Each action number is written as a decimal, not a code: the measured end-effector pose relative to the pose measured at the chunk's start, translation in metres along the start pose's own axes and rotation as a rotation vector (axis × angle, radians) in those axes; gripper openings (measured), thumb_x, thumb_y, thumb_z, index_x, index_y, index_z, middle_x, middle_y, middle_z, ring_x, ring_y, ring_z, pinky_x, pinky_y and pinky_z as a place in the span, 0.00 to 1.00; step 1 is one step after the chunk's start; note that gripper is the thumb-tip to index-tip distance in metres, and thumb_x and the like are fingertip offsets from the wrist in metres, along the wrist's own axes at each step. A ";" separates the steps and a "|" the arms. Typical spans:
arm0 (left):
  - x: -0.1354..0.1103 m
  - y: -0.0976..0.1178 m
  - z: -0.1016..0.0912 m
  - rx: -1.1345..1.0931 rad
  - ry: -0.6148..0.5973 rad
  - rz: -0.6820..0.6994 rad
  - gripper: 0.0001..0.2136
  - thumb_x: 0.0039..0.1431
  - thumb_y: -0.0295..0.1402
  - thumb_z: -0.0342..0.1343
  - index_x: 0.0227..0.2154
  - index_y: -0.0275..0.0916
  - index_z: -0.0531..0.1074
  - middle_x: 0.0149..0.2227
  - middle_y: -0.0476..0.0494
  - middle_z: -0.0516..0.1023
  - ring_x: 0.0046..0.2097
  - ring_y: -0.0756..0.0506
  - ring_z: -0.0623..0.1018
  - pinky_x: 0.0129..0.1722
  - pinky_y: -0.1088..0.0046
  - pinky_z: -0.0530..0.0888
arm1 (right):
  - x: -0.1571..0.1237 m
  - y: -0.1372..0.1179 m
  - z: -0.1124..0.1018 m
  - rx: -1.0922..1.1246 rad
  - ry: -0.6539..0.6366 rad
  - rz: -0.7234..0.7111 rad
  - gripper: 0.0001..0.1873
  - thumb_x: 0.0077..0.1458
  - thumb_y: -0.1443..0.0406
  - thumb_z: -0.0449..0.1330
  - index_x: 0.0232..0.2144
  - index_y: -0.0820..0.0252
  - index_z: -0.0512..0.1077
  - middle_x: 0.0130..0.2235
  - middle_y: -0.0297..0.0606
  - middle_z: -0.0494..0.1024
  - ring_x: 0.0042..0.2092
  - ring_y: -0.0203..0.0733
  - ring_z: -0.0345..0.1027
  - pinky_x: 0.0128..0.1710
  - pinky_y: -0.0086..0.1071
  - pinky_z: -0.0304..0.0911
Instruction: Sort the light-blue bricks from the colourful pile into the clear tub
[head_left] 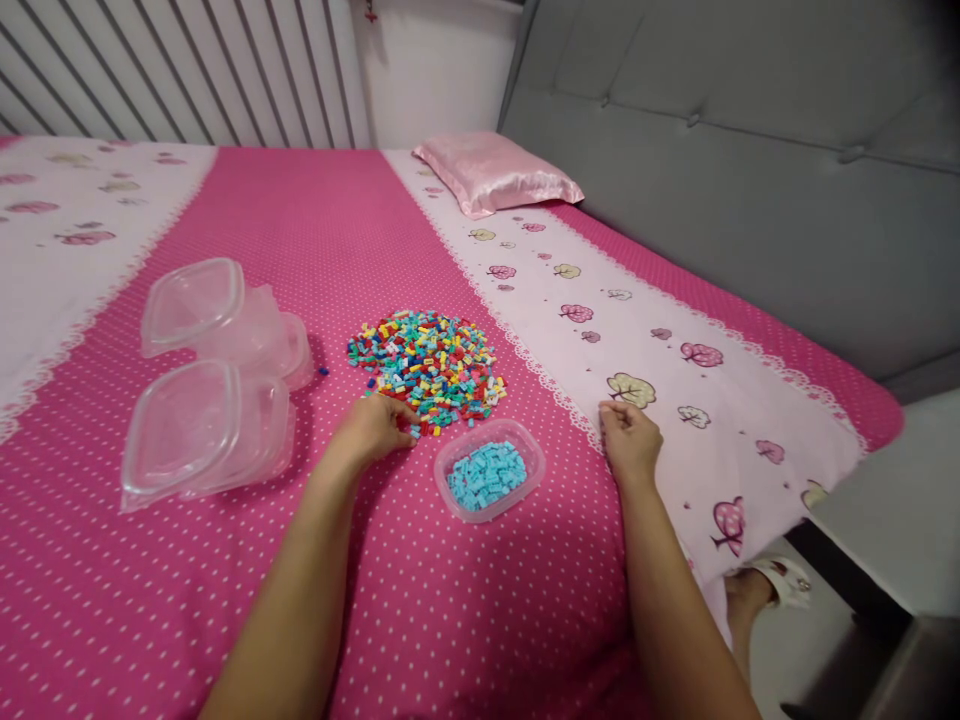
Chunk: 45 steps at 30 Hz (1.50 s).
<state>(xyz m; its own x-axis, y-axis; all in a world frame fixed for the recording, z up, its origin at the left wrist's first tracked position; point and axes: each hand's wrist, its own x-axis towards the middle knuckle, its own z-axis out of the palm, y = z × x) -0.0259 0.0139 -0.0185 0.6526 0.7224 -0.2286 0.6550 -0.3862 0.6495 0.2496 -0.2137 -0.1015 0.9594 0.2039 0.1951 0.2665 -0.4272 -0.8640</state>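
A loose heap of small multicoloured toy building bricks [431,360] lies on the pink dotted bedsheet. My left hand [379,428] is at its near left edge, thumb and fingers closed at a light blue brick [415,432]. Just nearer to me stands a small clear plastic container [489,514], with light blue bricks [487,475] spread inside it. To the right, my right hand [631,442] rests on the pale tree-print strip of the sheet, its fingers curled together. Whether anything is between those fingers is hidden.
Several clear plastic containers [180,430] stand in nested groups on the left. A single dark blue brick [323,371] lies between them and the heap. A pink satin pillow [499,172] lies at the back, beside the grey padded headboard [735,150]. The bed's edge drops off at right, where a sandalled foot [772,583] shows.
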 end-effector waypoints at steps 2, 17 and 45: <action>0.000 -0.002 0.002 0.013 0.045 0.018 0.06 0.31 0.29 0.60 0.20 0.42 0.77 0.14 0.54 0.68 0.21 0.49 0.65 0.22 0.75 0.57 | -0.001 -0.001 0.000 0.003 0.001 0.000 0.18 0.43 0.57 0.59 0.33 0.62 0.78 0.24 0.36 0.75 0.26 0.40 0.66 0.33 0.33 0.63; -0.012 0.014 -0.004 -0.458 -0.016 0.043 0.09 0.37 0.34 0.65 0.24 0.36 0.75 0.19 0.53 0.67 0.22 0.53 0.64 0.22 0.78 0.60 | 0.001 0.002 0.000 0.005 -0.002 -0.003 0.18 0.44 0.57 0.59 0.33 0.62 0.78 0.24 0.36 0.75 0.27 0.40 0.67 0.33 0.34 0.63; -0.047 0.091 0.026 -1.363 -0.359 -0.220 0.16 0.65 0.37 0.48 0.30 0.31 0.76 0.32 0.39 0.78 0.36 0.49 0.77 0.38 0.77 0.74 | 0.001 0.004 0.001 0.024 0.002 -0.027 0.18 0.44 0.56 0.59 0.33 0.63 0.78 0.27 0.38 0.77 0.27 0.40 0.67 0.33 0.33 0.63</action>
<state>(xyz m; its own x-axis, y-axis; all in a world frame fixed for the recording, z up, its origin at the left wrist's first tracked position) 0.0129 -0.0694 0.0325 0.7815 0.4330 -0.4492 0.0158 0.7060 0.7080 0.2516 -0.2145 -0.1049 0.9520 0.2136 0.2192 0.2900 -0.3999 -0.8695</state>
